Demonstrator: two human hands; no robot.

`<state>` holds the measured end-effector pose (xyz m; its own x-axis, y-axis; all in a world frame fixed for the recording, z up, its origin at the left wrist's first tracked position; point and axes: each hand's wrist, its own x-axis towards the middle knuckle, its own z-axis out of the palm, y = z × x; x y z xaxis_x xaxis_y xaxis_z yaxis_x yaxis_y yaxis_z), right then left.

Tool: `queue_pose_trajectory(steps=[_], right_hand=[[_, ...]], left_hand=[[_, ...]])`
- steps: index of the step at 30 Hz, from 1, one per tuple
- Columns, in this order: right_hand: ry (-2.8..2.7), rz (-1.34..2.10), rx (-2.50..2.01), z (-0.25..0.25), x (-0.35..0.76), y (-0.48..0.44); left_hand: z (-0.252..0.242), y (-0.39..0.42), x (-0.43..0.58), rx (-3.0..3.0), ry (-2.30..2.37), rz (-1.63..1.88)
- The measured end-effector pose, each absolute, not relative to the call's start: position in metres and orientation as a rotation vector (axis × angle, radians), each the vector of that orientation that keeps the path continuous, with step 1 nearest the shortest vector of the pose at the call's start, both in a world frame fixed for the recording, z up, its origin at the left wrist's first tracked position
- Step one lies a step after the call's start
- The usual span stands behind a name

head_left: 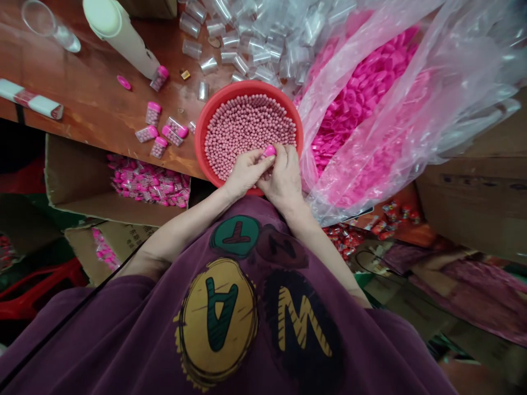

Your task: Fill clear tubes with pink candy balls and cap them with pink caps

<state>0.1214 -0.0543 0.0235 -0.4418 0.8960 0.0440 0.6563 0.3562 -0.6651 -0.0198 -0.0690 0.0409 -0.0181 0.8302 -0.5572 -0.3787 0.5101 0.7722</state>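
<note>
My left hand [245,173] and my right hand [283,175] meet over the near rim of a red bowl [206,118] full of small pink balls [247,126]. Between the fingertips of both hands sits a small container with a pink cap [269,151]; most of it is hidden by my fingers. Several filled, pink-capped containers [158,131] lie on the brown table [90,93] left of the bowl.
A clear plastic bag of pink caps [362,93] lies right of the bowl. Empty clear containers [242,44] are heaped behind it. A cardboard box of filled containers [148,184] stands below the table's edge at left. A cream bottle [123,35] lies at the back left.
</note>
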Motion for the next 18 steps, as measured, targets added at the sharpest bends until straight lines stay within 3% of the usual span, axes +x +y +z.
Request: queue_pose_trajectory(steps=[9,18], right_hand=[[-2.26,0.72,-1.395,-0.004,0.121,-0.05],[-2.289,1.046,-1.358,-0.022,0.125,-0.052]], left_hand=[[0.022,-0.07,-0.031,0.486,1.192,0.984],[-0.009,-0.079,-0.045,0.393,1.231,0.953]])
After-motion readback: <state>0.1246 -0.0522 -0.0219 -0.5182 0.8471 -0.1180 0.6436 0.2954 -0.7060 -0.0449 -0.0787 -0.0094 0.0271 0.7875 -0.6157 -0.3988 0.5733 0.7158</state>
